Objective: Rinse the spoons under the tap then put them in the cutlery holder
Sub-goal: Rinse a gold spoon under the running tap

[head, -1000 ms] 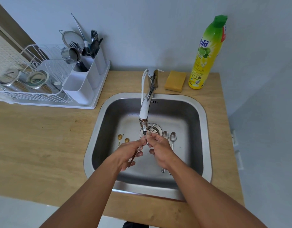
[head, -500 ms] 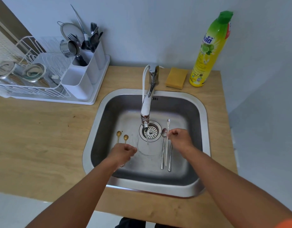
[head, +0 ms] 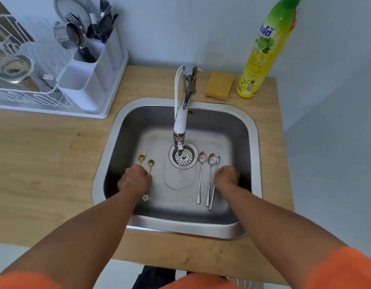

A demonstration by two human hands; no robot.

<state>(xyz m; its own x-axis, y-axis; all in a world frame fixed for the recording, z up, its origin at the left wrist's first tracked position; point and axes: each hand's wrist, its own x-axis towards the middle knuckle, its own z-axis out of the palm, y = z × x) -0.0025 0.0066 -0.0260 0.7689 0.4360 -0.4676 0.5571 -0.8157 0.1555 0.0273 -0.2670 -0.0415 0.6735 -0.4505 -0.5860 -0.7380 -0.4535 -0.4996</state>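
Water runs from the tap into the steel sink. Two gold spoons lie on the sink floor at the left. My left hand is curled down over their handles; the grip itself is hidden. Three silver spoons lie side by side at the right. My right hand is closed at the handle of the slim rightmost spoon, which lies on the sink floor. The white cutlery holder stands on the counter at the back left, with several dark utensils in its far compartments.
A white dish rack with metal lids and strainers sits behind the holder. A yellow sponge and a tall dish-soap bottle stand behind the sink at the right. The drain strainer is under the tap.
Both hands left the tap and dropped to the sink floor. The right hand laid the rinsed silver spoon beside the other two. The left hand came down onto the gold spoons.
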